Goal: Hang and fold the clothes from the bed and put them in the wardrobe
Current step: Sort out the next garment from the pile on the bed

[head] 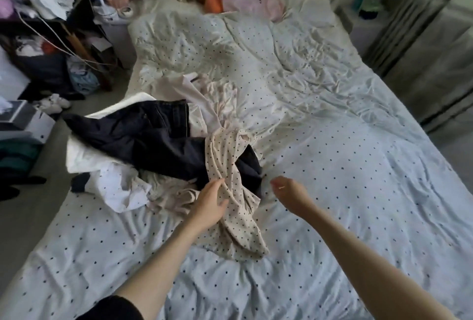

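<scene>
Dotted bed (332, 166) — left hand (208, 207), fingers loose, against cream spotted garment (230, 166).

Both bare forearms reach forward from the lower edge of the view, the left one coming out of a dark sleeve (112, 307) near the elbow. The left hand (208, 207) lies palm down, fingers extended and slightly spread, thumb held out to the right. The right hand (289, 191) is raised at the wrist, its fingers curled inward; motion blur makes it hard to tell whether they pinch anything.
</scene>
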`<state>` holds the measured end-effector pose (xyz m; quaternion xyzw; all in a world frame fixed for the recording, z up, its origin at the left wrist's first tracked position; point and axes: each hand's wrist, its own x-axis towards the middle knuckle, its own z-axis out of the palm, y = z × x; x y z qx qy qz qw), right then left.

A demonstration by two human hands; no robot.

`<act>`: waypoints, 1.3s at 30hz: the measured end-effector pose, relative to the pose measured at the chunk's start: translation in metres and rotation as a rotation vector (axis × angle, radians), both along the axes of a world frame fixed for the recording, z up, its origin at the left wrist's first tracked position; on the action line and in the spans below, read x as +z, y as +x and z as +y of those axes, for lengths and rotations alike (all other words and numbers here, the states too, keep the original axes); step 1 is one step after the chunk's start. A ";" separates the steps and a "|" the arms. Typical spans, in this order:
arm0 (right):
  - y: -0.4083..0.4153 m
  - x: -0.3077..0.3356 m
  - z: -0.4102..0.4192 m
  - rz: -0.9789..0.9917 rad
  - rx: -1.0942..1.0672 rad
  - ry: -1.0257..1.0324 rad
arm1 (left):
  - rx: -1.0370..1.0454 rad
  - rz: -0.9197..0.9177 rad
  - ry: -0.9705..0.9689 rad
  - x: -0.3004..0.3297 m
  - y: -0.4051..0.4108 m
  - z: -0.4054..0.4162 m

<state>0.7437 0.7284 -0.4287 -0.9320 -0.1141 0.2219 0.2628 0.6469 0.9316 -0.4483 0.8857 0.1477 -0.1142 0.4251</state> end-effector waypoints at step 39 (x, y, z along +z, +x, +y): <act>-0.088 -0.113 0.033 -0.248 -0.110 -0.263 | 0.295 -0.046 0.393 -0.111 -0.027 0.045</act>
